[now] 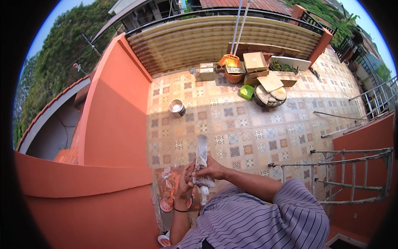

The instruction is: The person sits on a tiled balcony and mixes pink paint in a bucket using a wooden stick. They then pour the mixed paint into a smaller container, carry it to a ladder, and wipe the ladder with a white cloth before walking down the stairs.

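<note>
Held out in front of my body is a long pale grey-white piece (202, 146) with a flat far end. A whitish cloth (204, 181) is bunched around its near part and hangs below my fingers. My right hand (212, 169) is closed around the cloth from the right. My left hand (185, 182) presses its closed fingers against the same bundle from the left. Whether the pale piece is a blade or a bristle head is hard to tell. Below my left hand are a paint-smeared sheet (163, 179) and a round orange-stained container (166, 205) on the floor.
A tub (177, 108) with white contents stands ahead on the patterned tiles. Farther back are a green basket (246, 92), cardboard boxes (254, 61) and an orange dustpan (230, 61). Orange walls (118, 108) rise at left; a metal ladder (352, 182) is at right.
</note>
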`<state>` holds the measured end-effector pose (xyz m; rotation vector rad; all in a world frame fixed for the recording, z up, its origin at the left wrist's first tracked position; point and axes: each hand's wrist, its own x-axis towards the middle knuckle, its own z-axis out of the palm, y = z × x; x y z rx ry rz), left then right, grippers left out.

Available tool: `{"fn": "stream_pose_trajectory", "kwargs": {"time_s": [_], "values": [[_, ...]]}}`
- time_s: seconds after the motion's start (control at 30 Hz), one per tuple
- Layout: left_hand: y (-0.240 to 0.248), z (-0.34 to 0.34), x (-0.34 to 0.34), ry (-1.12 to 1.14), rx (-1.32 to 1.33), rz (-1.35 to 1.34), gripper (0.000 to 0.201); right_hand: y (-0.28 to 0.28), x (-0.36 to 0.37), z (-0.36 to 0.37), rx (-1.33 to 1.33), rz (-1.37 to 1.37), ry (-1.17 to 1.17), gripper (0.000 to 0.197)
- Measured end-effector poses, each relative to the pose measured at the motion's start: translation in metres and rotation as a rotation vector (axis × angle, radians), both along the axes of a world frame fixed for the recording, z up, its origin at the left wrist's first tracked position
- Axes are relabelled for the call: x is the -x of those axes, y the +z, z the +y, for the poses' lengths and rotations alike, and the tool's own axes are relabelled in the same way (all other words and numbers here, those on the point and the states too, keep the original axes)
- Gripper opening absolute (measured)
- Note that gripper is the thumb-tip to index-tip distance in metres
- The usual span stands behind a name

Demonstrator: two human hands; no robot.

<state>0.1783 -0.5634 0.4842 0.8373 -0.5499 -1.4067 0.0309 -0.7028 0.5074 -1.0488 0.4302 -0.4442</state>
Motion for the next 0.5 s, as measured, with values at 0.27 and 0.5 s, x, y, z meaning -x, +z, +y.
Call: {"fn": "stream_pose_trajectory", "kwargs": {"time_s": [0.27, 0.5], "values": [[0.044, -0.016, 0.006, 0.058, -0.205, 0.175, 0.103, 0.026, -0.031, -0.007, -0.4, 0.065, -0.08, 0.022], [0.052, -0.009, -0.008, 0.218, -0.235, 0.186, 0.076, 0.038, -0.066, -0.008, -0.483, 0.147, -0.004, 0.023]]}}
